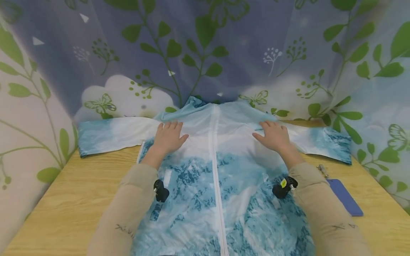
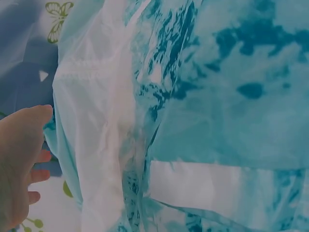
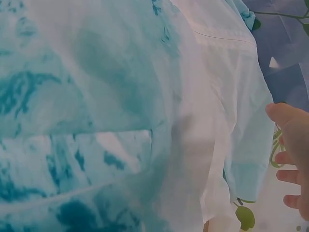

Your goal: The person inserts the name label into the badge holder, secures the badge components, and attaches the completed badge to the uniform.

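A zipped jacket (image 1: 198, 170), white and light blue with a darker blue mountain-like print, lies spread on the wooden table with both sleeves stretched out sideways. Over its upper left chest is my left hand (image 1: 169, 137), palm down with straight fingers. My right hand (image 1: 273, 135) is at the upper right chest in the same manner, thumb pointing inward. Neither hand grips the fabric; whether the palms touch it I cannot tell. The left hand (image 2: 21, 164) and right hand (image 3: 292, 154) also show at the outer edges of the wrist views, beside the jacket's panels.
To the right of the jacket, a blue flat rectangular object (image 1: 345, 197) lies on the wooden table (image 1: 73, 199), partly behind the right forearm. A small metallic item (image 1: 322, 170) is just above it. A leaf-patterned curtain (image 1: 205, 53) hangs behind and at both sides.
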The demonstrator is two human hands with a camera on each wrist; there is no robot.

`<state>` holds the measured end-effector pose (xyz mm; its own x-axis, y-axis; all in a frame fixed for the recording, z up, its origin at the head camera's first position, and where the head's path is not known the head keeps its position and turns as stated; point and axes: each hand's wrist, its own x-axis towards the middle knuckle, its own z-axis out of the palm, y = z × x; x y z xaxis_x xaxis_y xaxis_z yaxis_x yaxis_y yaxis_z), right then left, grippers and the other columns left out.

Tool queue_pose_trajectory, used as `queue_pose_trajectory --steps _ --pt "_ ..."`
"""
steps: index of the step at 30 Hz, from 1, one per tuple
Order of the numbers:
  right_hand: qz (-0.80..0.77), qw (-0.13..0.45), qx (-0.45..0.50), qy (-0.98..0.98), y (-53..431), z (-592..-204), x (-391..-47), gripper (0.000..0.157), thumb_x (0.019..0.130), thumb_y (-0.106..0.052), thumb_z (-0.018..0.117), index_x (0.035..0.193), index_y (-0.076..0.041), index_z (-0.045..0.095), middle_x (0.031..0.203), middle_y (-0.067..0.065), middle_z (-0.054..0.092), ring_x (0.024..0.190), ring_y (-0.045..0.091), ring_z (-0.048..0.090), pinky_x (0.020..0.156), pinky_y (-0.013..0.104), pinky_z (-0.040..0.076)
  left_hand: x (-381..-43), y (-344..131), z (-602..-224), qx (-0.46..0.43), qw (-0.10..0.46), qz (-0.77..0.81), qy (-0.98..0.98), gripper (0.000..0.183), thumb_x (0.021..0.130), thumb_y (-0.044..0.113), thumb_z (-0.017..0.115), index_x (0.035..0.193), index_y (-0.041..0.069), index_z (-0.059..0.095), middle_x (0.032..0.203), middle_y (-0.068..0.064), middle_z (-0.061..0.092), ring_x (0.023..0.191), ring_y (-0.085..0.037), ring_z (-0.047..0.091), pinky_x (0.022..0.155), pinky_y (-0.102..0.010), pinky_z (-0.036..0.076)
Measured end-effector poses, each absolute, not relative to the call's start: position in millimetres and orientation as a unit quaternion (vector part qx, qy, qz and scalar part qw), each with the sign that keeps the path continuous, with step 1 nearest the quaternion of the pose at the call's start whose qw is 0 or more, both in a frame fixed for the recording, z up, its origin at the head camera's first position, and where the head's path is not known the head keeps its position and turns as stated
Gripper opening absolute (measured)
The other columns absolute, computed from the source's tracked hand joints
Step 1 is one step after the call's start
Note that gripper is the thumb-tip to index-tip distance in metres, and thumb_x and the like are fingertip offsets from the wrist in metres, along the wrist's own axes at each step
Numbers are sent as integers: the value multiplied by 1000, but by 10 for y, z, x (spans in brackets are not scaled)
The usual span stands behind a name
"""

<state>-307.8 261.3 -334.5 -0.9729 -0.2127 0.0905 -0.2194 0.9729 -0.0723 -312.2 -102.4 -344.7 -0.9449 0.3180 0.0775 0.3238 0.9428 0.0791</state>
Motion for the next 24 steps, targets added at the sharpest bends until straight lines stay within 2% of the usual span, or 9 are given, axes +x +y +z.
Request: queue_pose_trajectory --steps 4,9,19,24 --pt "29 65 117 -991 2661 -3326 -3032 60 95 -41 47 136 2 41 135 27 41 121 45 37 92 61 32 -3085 -965 -3406 -182 51 -40 -981 51 99 37 39 134 1 44 132 -18 47 124 -34 40 102 -49 27" --pt "21 71 120 -990 2735 -3300 -2962 55 95 -37 49 131 4 48 130 27 46 119 43 42 91 59 36 -3057 -869 -3366 -200 63 -36 -977 45 99 36 41 121 0 54 114 -16 57 108 -33 50 92 -47 38" --pt "22 65 117 -991 2940 -3269 -2813 53 94 -34 51 129 5 49 125 29 49 111 44 47 87 57 39 -3022 -611 -3391 -241 81 4 -967 46 96 43 45 113 3 58 104 -12 61 95 -29 56 82 -43 44" --pt "39 58 113 -991 3071 -3280 -2705 53 94 -33 52 129 6 49 124 30 49 110 44 47 87 57 39 -2979 -481 -3407 -254 81 12 -964 49 94 47 46 115 4 58 104 -11 61 93 -28 58 80 -42 45"
